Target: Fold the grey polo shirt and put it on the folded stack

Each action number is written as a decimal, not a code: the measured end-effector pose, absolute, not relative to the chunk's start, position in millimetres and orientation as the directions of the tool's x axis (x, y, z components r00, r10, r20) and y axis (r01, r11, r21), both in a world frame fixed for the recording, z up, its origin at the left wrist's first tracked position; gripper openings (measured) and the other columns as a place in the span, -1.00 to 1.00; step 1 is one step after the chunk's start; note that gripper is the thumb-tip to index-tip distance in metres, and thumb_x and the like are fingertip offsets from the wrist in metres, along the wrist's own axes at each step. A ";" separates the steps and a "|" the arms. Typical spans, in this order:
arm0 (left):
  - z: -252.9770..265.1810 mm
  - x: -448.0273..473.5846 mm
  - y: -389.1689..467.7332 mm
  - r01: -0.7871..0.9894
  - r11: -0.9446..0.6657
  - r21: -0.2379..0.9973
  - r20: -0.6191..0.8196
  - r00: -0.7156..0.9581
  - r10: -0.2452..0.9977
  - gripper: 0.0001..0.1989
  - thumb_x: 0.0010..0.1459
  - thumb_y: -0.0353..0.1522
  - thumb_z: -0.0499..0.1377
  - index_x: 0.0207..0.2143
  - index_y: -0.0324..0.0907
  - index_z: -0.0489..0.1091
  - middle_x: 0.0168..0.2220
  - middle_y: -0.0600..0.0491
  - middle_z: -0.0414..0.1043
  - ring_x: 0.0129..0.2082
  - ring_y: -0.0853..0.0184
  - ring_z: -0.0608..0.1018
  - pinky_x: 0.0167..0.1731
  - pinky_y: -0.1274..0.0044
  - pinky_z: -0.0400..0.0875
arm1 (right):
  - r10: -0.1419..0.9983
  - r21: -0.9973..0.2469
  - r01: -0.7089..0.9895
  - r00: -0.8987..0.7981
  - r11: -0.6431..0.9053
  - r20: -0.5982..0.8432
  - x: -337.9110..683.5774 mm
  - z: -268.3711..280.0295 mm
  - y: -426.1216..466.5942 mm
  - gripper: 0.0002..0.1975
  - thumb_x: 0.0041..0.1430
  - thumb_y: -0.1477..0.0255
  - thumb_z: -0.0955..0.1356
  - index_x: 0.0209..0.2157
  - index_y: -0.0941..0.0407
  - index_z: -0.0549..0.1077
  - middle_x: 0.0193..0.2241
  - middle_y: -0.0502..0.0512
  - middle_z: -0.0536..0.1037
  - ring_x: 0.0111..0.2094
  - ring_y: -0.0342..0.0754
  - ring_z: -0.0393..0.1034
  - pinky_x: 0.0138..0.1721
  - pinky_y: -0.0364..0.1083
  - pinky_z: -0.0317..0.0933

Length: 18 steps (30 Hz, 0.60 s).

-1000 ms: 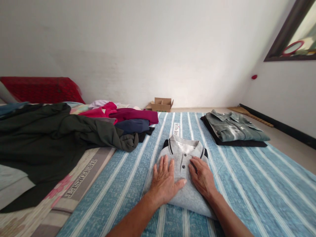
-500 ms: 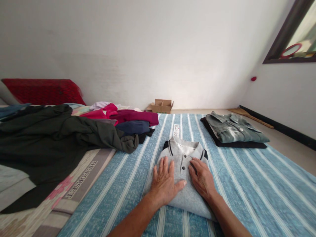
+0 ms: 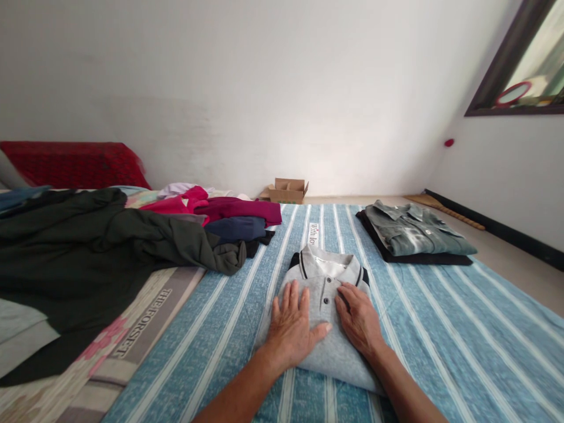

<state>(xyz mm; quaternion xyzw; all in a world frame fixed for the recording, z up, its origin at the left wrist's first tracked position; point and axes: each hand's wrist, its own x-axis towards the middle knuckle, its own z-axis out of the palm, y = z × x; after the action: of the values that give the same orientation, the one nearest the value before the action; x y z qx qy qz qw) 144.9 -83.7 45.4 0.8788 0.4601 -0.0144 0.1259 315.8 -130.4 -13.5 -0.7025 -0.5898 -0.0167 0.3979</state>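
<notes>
**Hands flat on folded polo, almost nothing shifted**

Barely anything is being moved versus the earlier frames: both hands are being kept in the same spots on the shirt, and only the view is drifting slightly, with the window frame (image 3: 511, 64) sliding a bit toward the right edge.

Grey polo shirt (image 3: 324, 329) is lying folded on the blue striped sheet (image 3: 440, 346), directly ahead of the person, roughly centred. Its long axis is running straight away from the body: collar at the far end, pointing to the wall, folded hem at the near end by the wrists.

Left hand (image 3: 291, 326) is being pressed palm-down on the left half of the chest, fingers spread, thumb angled toward the button placket. Right hand (image 3: 359, 317) is being laid flat on the right half, fingers toward the collar. Nothing is being gripped; both are released and open, just resting or pressing. Both are equally near, one on each side of the placket, thumbs close but apart.

Folded green shirt on a dark garment (image 3: 414, 235) is sitting well apart, far right. Loose clothes pile (image 3: 132, 241) is lying to the left, overlapping the sheet's edge. Cardboard box (image 3: 286, 190) is sitting by the wall.
</notes>
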 end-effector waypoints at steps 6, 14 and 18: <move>45.8 140.4 -79.1 0.797 -0.544 0.262 -0.129 0.588 0.799 -0.16 0.12 0.04 -0.04 0.29 -0.35 -0.03 0.34 -0.23 -0.31 0.33 0.02 -0.22 0.21 0.10 -0.20 | 0.810 -0.570 0.821 0.322 0.018 0.489 313.9 -13.0 -129.8 -0.68 0.23 0.35 0.22 -0.11 0.17 0.49 -0.03 0.26 0.47 0.02 0.11 0.31 0.08 0.09 0.16; 26.9 127.0 -48.4 0.688 -0.568 0.452 0.160 0.564 0.810 -0.42 0.14 -0.12 -0.04 0.05 -0.34 0.34 0.21 -0.26 0.16 0.22 0.10 0.23 0.17 0.28 0.14 | 0.754 -0.784 0.616 0.481 0.072 0.448 332.1 2.8 -127.1 -0.72 0.17 0.33 0.21 -0.19 0.12 0.47 -0.16 0.16 0.52 -0.12 0.02 0.40 -0.05 -0.01 0.25; 22.4 121.0 -30.1 0.624 -0.525 0.579 0.300 0.436 0.848 -0.55 0.07 -0.14 0.00 -0.13 -0.22 0.43 0.12 -0.17 0.33 0.11 0.13 0.38 0.12 0.34 0.24 | 0.646 -0.841 0.534 0.672 -0.085 0.361 355.0 6.9 -130.6 -0.66 0.10 0.24 0.24 -0.20 0.14 0.48 -0.18 0.20 0.53 -0.13 0.09 0.41 -0.09 0.04 0.26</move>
<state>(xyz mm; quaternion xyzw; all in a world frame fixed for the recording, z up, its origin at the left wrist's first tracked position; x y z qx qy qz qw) 121.0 -30.1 22.4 0.8246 0.4464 0.2875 0.1952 355.0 -130.6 6.9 -0.7349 -0.4016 0.0517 0.5441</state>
